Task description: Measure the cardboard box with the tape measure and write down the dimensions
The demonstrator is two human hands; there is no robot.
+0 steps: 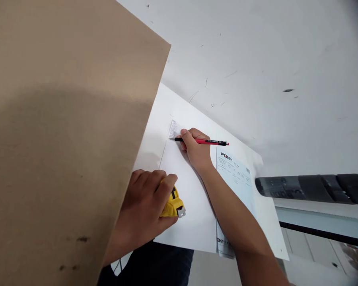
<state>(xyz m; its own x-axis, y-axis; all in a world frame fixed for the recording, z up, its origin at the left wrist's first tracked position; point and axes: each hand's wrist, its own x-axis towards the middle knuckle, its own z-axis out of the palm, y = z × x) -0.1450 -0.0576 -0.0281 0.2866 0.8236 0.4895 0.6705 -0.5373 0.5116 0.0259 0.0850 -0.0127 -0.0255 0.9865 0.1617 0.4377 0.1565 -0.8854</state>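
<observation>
My right hand [196, 149] grips a red and black mechanical pencil [209, 141], its tip touching the paper near a small patch of dense dark marks [173, 129]. That hand rests on a white sheet of paper [185, 210] lying on a white board [235, 137]. Lower left, my left hand [149, 200] is wrapped around a yellow tape measure [172, 202]; its metal hook shows at the case's mouth, with the blade drawn in. Part of the left wrist is behind the brown board's edge.
A large brown board [62, 139] stands close on the left. A printed PONY form [235, 174] lies under my right forearm. A dark cylinder [313, 188] juts in from the right. Behind is a scuffed white wall [256, 59]. My dark trousers [158, 264] show below.
</observation>
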